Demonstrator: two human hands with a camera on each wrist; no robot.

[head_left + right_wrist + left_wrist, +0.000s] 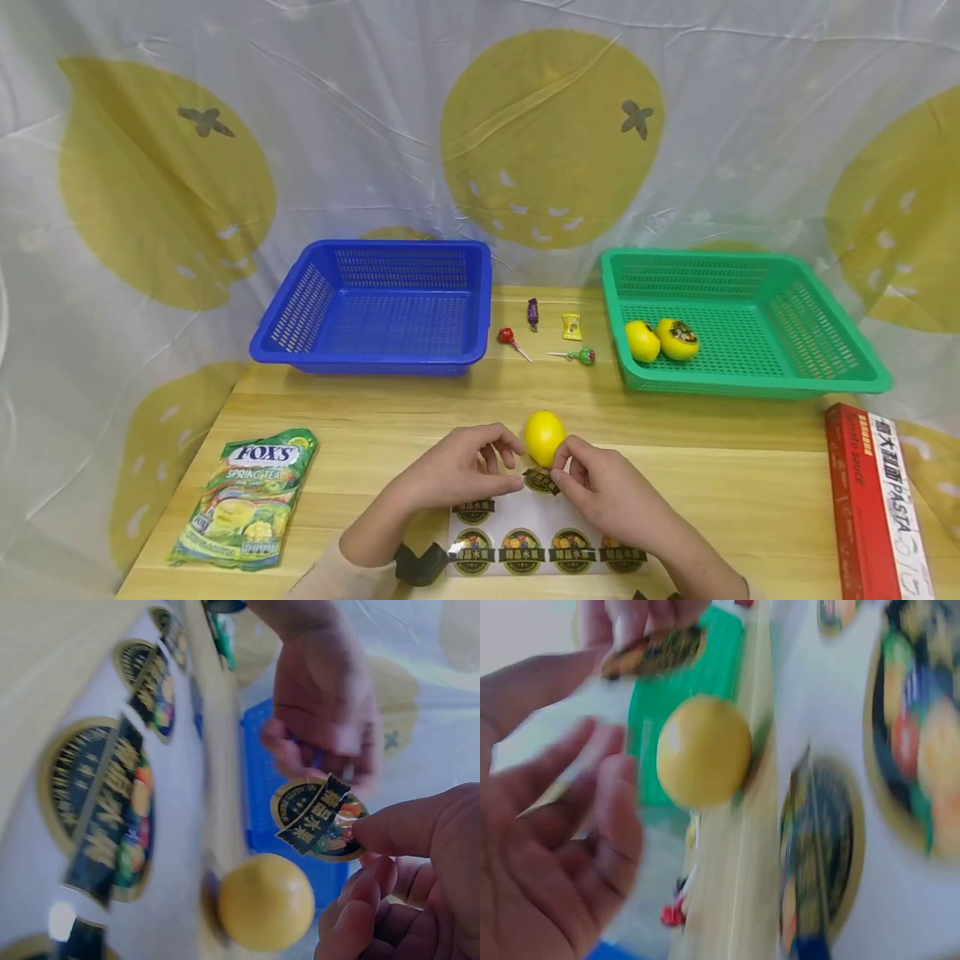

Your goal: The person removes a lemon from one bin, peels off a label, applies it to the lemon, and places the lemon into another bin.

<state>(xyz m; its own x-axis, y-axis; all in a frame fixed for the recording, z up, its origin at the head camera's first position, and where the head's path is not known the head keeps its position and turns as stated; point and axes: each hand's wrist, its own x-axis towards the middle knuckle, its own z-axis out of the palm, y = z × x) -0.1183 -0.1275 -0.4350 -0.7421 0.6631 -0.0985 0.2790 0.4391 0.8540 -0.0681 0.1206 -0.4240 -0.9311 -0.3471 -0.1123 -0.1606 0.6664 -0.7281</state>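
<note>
The sticker (542, 481), flimsy and tacky, is pinched at its edge by the right hand (607, 492) near the counter's front edge, while the left hand (457, 468) grips the backing sheet (525, 533).

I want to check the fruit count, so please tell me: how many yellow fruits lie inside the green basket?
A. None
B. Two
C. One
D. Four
B: two yellow fruits lie side by side in the green basket, near its left wall; a third fruit sits on the table by the hands, outside it.
</note>
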